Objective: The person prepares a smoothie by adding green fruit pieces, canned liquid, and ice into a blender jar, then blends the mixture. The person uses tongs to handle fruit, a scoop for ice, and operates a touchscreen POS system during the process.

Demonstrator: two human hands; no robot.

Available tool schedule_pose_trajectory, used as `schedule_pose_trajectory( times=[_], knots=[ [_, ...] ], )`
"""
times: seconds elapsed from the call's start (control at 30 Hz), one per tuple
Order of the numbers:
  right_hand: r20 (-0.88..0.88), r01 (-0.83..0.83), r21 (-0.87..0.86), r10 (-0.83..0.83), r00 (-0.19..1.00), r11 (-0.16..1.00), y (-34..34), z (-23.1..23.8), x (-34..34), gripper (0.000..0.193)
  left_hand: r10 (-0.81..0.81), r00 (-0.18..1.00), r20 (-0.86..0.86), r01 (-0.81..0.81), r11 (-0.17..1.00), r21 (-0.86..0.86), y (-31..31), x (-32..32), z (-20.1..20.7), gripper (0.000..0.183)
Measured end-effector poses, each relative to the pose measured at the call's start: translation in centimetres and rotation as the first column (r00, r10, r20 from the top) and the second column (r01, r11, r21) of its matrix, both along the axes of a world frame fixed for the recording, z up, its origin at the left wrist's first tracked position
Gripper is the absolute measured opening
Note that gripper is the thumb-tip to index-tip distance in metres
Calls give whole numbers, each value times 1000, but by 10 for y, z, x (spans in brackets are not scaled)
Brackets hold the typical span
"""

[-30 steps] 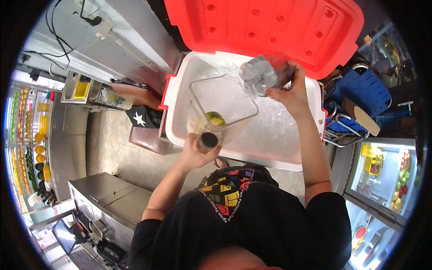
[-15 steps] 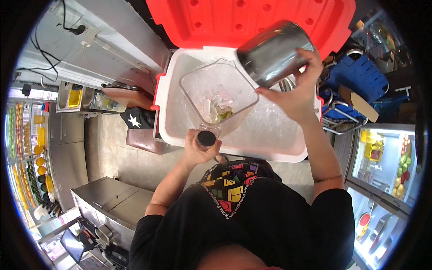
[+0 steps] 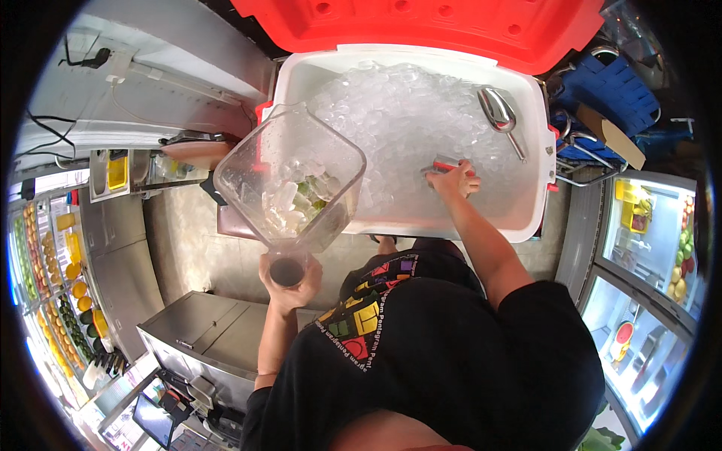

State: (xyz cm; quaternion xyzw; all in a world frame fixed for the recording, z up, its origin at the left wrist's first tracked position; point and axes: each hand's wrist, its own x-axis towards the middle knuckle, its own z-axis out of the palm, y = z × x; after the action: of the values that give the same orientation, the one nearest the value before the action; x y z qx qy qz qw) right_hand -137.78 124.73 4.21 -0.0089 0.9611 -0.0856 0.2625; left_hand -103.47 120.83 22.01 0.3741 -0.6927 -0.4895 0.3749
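Observation:
My left hand (image 3: pixel 293 287) is closed round the dark-capped handle of a clear, square blender jar (image 3: pixel 347 161). The jar is tilted with its mouth facing up, and ice cubes and green pieces (image 3: pixel 301 199) lie at its bottom. It hangs at the left front edge of a white ice chest (image 3: pixel 535 192). Inside the chest, my right hand (image 3: pixel 456 181) grips what appears to be the steel cup (image 3: pixel 445 162), down at the ice. Red shows on its shiny surface, and most of it is hidden. Loose ice cubes (image 3: pixel 398 98) fill much of the chest.
A metal ice scoop (image 3: pixel 498 113) lies on the ice at the right. The chest's red lid (image 3: pixel 421 26) stands raised behind. Blue folding chairs (image 3: pixel 609 90) are at the far right, above a lit glass-door fridge (image 3: pixel 639 301). A steel counter (image 3: pixel 203 331) stands lower left.
My right hand has lowered the steel cup from above the jar into the ice. My left hand has drawn the jar left and nearer, uncovering the ice and scoop. More ice shows in the jar.

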Motion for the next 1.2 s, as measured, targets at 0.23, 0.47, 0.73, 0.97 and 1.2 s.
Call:
schedule_pose_trajectory(
  times=[0.23, 0.47, 0.73, 0.97, 1.2],
  knots=[
    [179, 96, -127, -72, 981, 987, -89, 5, 32, 102, -27, 999, 41, 30, 997, -66, 2, 25, 10, 33],
    [376, 202, -279, -86, 922, 939, -108, 19, 42, 106, 113, 993, -45, -107, 986, 131, 17, 27, 18, 21],
    [748, 666, -663, 341, 570, 342, -58, 22, 9, 89, 41, 999, 0, -41, 986, 161, 15, 20, 24, 28],
    [620, 501, -779, 346, 704, 377, 38, 59, -62, 84, 30, 999, -12, -28, 985, 170, 14, 12, 23, 54],
    [-17, -389, -25, 389, 921, 921, 54, 0, -49, 101, 0, 1000, 31, -3, 994, 107, 18, 11, 11, 59]
  ],
)
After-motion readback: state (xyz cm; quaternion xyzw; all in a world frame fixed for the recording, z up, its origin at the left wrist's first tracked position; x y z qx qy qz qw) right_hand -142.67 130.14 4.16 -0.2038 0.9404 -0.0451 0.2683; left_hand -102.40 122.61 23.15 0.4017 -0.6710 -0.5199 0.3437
